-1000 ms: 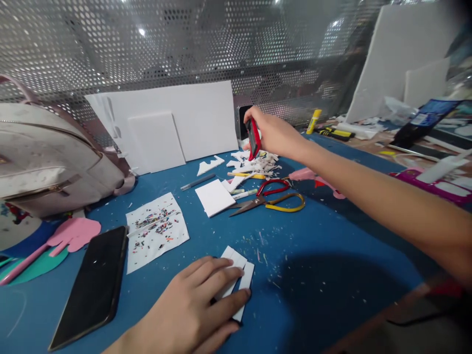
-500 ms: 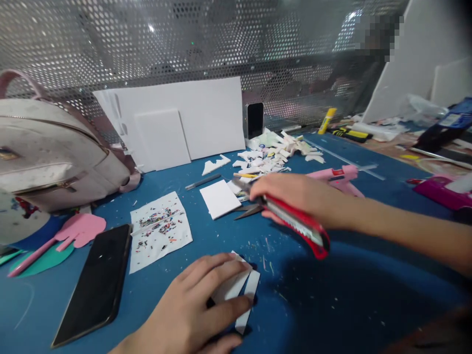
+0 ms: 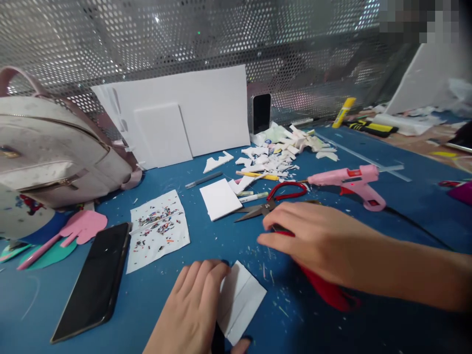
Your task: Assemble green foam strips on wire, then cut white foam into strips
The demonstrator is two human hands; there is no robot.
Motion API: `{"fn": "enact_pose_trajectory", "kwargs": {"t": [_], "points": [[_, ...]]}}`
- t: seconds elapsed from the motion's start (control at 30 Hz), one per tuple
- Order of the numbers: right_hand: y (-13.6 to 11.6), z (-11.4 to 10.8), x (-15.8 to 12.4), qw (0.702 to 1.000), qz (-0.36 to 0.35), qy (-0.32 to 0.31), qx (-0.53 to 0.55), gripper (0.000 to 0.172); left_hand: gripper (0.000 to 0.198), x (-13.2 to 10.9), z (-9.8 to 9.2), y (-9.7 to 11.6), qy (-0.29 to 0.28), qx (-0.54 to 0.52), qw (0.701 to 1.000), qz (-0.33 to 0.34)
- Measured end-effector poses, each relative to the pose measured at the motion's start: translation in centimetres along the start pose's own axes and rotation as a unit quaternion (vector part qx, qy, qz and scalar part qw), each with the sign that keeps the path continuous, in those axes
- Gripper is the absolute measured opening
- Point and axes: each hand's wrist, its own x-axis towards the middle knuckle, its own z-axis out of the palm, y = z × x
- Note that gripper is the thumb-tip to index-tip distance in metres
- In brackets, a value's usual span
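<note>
My left hand (image 3: 195, 300) is at the lower middle of the head view, its fingers and thumb around a small piece of white foam board (image 3: 241, 302) with lines across it. To the right, my right hand (image 3: 313, 241) has its fingers curled over a red utility knife (image 3: 324, 287); the handle is blurred and sticks out towards the lower right, and the blade is hidden. Just beyond that hand lie red-handled scissors (image 3: 289, 191), blades partly open. A white square of foam board (image 3: 220, 199) touches their tips.
A pink glue gun (image 3: 350, 179) lies at the right. Foam scraps (image 3: 280, 152) are piled at the back, near a propped phone (image 3: 261, 113). On the left are a speckled paper (image 3: 158, 246), a black phone (image 3: 96, 280) and a backpack (image 3: 66, 147). White boards (image 3: 217, 113) lean behind.
My right hand has come nearer and lower with the knife, uncovering the scissors and glue gun. My left hand has shifted its hold, and more of the foam board piece shows.
</note>
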Motion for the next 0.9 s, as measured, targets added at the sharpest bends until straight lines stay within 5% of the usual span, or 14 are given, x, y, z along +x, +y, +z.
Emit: {"fn": "enact_pose_trajectory", "kwargs": {"t": [0.17,0.4,0.9], "points": [[-2.4,2.2,1.7,0.979,-0.029,-0.061,0.192,0.063,0.06,0.8,0.0,-0.1,0.005,-0.112,0.994,-0.013],[-2.1,4.4,2.3,0.961,0.043,-0.058,0.269,0.055,0.07,1.3,-0.2,-1.7,-0.001,-0.209,0.978,-0.004],[-1.8,5.2,1.6,0.969,0.048,-0.067,0.235,0.06,0.069,1.1,-0.6,-2.9,0.033,-0.168,0.983,-0.071]]}}
